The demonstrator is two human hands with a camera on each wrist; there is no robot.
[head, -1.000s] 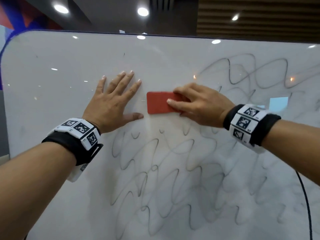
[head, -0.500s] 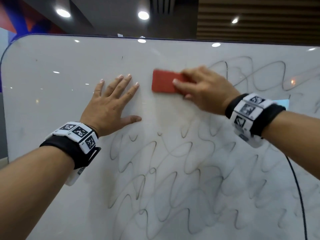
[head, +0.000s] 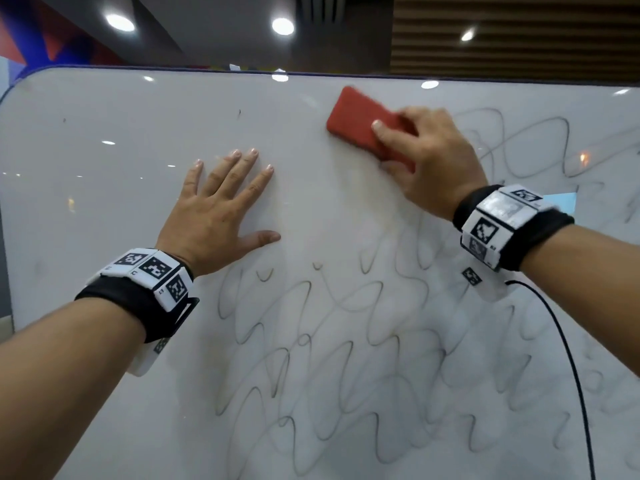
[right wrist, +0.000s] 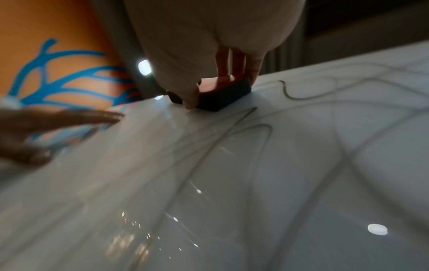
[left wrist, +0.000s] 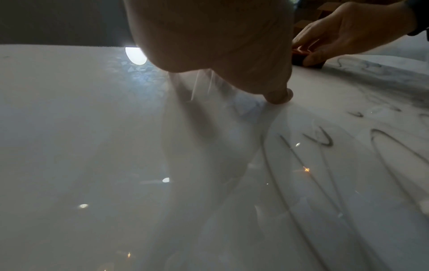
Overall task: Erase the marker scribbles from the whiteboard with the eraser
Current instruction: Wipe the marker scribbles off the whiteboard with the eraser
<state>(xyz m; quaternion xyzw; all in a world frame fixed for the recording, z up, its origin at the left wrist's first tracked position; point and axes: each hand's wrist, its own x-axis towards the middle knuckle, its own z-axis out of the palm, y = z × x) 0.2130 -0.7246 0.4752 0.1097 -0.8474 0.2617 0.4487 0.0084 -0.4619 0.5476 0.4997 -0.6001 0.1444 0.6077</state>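
Note:
A red eraser (head: 353,117) with a dark felt base (right wrist: 220,99) lies tilted against the whiteboard (head: 104,202) near its top edge. My right hand (head: 426,157) grips the eraser from the right, thumb on one long side and fingers on the other. My left hand (head: 221,202) lies flat on the board with fingers spread, lower and to the left of the eraser. Grey marker scribbles (head: 329,358) cover the lower middle and right of the board, with more loops (head: 519,143) right of the right hand. The patch between the hands is wiped.
The board's dark top edge (head: 242,69) runs just above the eraser. A black cable (head: 571,368) hangs down from the right wrist over the board. Ceiling lights (head: 282,26) glare off the surface. An orange wall with blue lines (right wrist: 58,77) stands beyond the board.
My right hand has slid the eraser up and to the right, from beside the left hand's thumb to near the top edge, tilting it. The left hand has stayed flat in place.

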